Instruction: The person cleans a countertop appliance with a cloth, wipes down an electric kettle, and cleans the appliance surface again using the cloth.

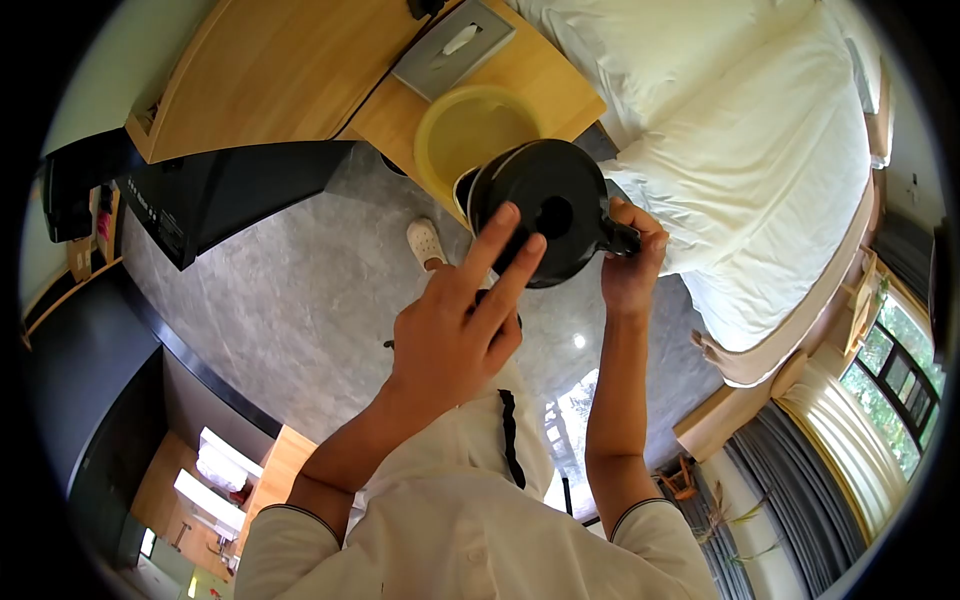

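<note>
A black kettle [560,190] is tilted toward the far left, its round black lid with a dark round centre facing me. My right hand [632,258] is closed around its handle on the right side. My left hand [462,310] has two fingers stretched out against the lid, or just over it; I cannot tell how hard they press. The other fingers of that hand are partly bent or hidden. Beyond the kettle's pale rim, a yellow basin [432,145] stands on a wooden table, partly covered by the kettle.
A grey tissue box [455,45] sits on the wooden table [575,100] behind the basin. To the right is a bed with a white duvet [740,170]. A black cabinet [240,190] stands at left, above a grey floor [310,260].
</note>
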`<state>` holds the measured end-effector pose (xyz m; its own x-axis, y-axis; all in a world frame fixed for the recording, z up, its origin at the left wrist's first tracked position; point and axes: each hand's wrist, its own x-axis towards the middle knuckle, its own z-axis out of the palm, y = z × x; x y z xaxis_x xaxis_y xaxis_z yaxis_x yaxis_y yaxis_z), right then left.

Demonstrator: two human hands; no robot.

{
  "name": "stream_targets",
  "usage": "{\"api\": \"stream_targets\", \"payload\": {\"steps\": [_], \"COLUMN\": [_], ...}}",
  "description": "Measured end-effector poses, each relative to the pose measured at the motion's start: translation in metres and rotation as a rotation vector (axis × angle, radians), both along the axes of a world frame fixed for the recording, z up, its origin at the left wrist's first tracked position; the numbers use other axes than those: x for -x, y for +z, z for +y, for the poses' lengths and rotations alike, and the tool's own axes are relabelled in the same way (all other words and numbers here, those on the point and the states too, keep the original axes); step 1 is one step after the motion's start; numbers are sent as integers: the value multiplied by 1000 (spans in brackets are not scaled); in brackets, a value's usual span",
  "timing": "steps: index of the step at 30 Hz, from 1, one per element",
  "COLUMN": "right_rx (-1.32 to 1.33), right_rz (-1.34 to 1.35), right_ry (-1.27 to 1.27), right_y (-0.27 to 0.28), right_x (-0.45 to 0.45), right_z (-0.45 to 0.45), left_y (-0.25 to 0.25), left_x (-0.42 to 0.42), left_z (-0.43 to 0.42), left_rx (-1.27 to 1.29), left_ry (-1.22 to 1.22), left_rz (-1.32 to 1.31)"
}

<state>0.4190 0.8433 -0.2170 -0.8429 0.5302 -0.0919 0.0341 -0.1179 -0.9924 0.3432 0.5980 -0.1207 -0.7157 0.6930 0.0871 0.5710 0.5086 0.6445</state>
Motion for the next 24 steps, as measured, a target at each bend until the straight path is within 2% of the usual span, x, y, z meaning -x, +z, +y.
{"api": "stream_targets", "payload": {"steps": [1,3,8,10,12,14,15,17,20,23,24], "right_rx": [2,178,120,115,188,256,324,308,314,326,313], "right_rz": [4,72,55,47,-47,-19,6,24,-27,1,-9], "right_ry": [-1,-68,-121,-114,-330,-394,-457,-464,-460,-410,-431], "right_y": [-3,-11,-29,-40,-50,-59,-64,-70,-94,-145,-160], "right_x": [1,2,4,3,5,9,12,28,56,82,90], "right_z": [-1,-3,8,13,19,35,44,60,85,108,111], "left_y": [-2,-12,-27,-30,-36,-41,-42,-48,-74,-93,-100], "left_x": [2,8,12,21,25,26,24,20,10,4,4], "left_z": [2,6,15,23,27,31,32,33,32,40,45], "left_rx": [2,130,90,27,-57,-136,-170,-198,-269,-134,-166], "left_ry": [-1,8,10,29,52,74,123,172,233,308,311], "left_rz": [4,-69,-96,-210,-234,-266,-367,-463,-597,-752,-788]}}
